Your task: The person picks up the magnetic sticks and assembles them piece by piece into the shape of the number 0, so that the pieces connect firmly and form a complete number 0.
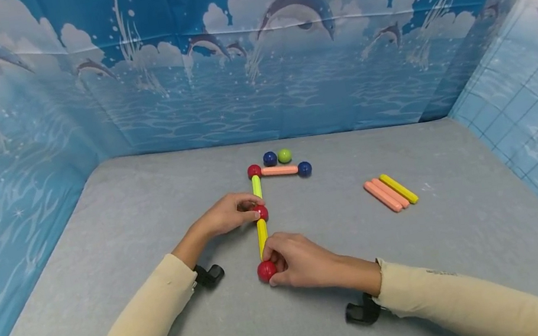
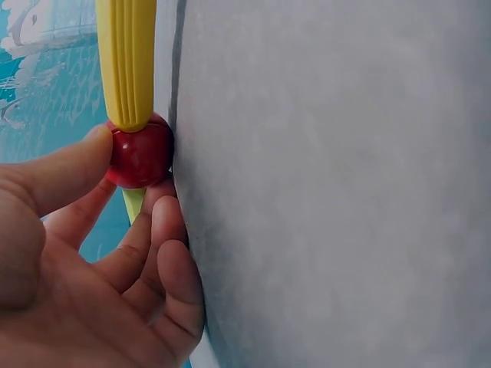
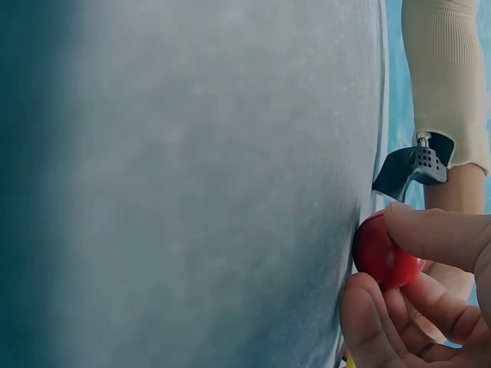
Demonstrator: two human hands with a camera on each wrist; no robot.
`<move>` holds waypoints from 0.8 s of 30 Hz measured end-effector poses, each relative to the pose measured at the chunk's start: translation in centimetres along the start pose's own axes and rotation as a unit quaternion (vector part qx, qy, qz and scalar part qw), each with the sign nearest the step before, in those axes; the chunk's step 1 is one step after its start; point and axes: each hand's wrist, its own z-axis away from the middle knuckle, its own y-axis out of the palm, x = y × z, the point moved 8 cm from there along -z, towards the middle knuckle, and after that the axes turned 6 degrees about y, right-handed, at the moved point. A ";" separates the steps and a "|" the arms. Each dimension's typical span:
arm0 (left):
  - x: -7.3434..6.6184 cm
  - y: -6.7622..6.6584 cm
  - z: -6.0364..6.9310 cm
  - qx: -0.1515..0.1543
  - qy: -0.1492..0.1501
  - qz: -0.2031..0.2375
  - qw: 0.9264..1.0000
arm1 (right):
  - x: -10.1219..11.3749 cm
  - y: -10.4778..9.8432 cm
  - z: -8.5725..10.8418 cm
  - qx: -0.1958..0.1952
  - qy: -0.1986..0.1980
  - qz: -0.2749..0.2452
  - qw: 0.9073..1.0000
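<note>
My left hand (image 1: 227,214) pinches the middle red ball (image 1: 261,212), which joins a yellow-green stick (image 1: 257,187) above and a yellow stick (image 1: 262,235) below. At the yellow stick's near end, my right hand (image 1: 307,260) grips another red ball (image 1: 267,271) between thumb and fingers. The left wrist view shows the yellow stick (image 2: 129,65) meeting the red ball (image 2: 141,156), my left thumb against it. A third red ball (image 1: 254,171) tops the line, with an orange stick (image 1: 279,170) running right to a blue ball (image 1: 304,169).
Behind the orange stick sit a loose blue ball (image 1: 270,159) and a green ball (image 1: 285,155). To the right, two orange sticks (image 1: 382,196) and a yellow stick (image 1: 399,188) lie side by side on the grey table (image 1: 142,184). A dolphin-print curtain (image 1: 255,92) surrounds it.
</note>
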 end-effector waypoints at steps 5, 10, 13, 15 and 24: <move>-0.1 -0.2 0.1 -0.011 0.001 -0.004 1.000 | -0.1 0.1 -0.3 0.002 0.003 0.003 1.000; 0.0 -0.3 0.0 -0.019 -0.009 0.002 1.000 | -0.1 -0.1 -0.5 0.008 0.002 0.004 1.000; 0.2 -0.3 -0.2 -0.016 -0.007 0.002 1.000 | -0.4 -0.3 -0.6 0.023 0.005 -0.007 1.000; 0.2 -0.3 -0.3 -0.013 -0.006 0.004 1.000 | -1.0 -0.9 -0.7 0.030 0.014 -0.017 0.999; 0.5 -0.2 -0.3 -0.016 -0.013 0.009 1.000 | -7.8 -6.1 -3.3 -0.025 0.135 0.005 0.990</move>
